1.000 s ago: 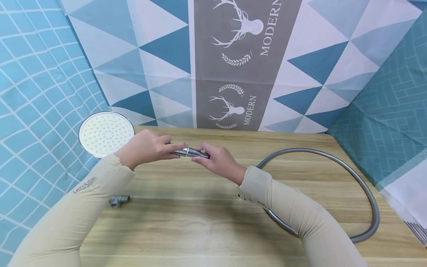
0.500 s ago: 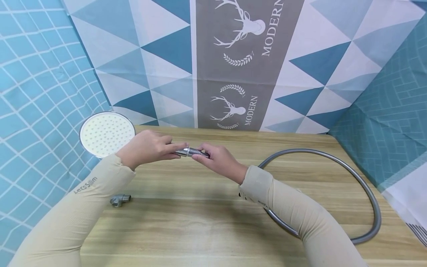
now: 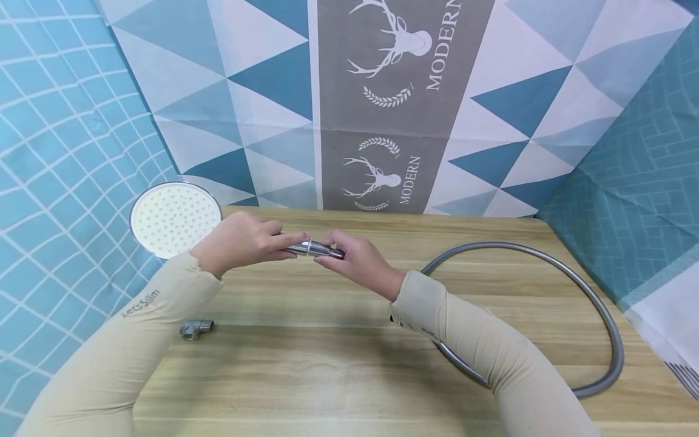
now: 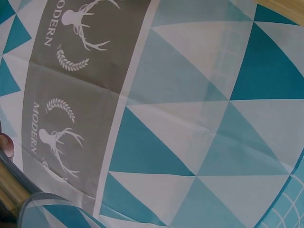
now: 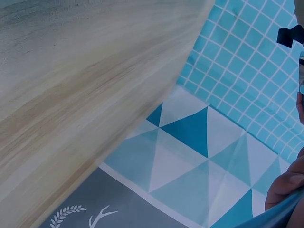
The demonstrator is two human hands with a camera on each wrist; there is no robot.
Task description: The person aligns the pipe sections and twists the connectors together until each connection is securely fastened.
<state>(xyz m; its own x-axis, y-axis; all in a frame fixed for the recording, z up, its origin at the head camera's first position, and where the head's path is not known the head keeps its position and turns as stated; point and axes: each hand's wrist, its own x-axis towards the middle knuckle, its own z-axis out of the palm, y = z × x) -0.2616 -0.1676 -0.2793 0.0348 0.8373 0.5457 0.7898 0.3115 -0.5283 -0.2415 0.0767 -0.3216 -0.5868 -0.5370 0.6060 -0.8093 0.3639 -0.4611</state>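
A round shower head (image 3: 176,220) with a white nozzle face and chrome rim is held up at the left in the head view. My left hand (image 3: 246,243) grips its chrome handle (image 3: 298,248), index finger stretched along it. At the handle's lower end, my right hand (image 3: 357,261) pinches the tapered metal end fitting (image 3: 322,250) of a hose between thumb and fingers. The grey shower hose (image 3: 603,315) loops out to the right, partly behind my right forearm. The left wrist view catches the shiny curved back of the shower head (image 4: 57,211).
A small metal tee fitting (image 3: 195,329) lies on the wood-grain tabletop (image 3: 306,376) at left. Patterned sheets (image 3: 278,121) hang behind the table, with a blue tiled sheet (image 3: 60,152) on the left side and a teal one (image 3: 644,182) on the right.
My right thumb and fingers have shifted slightly around the hose's end fitting. The left hand, shower head and tee fitting stay in place.
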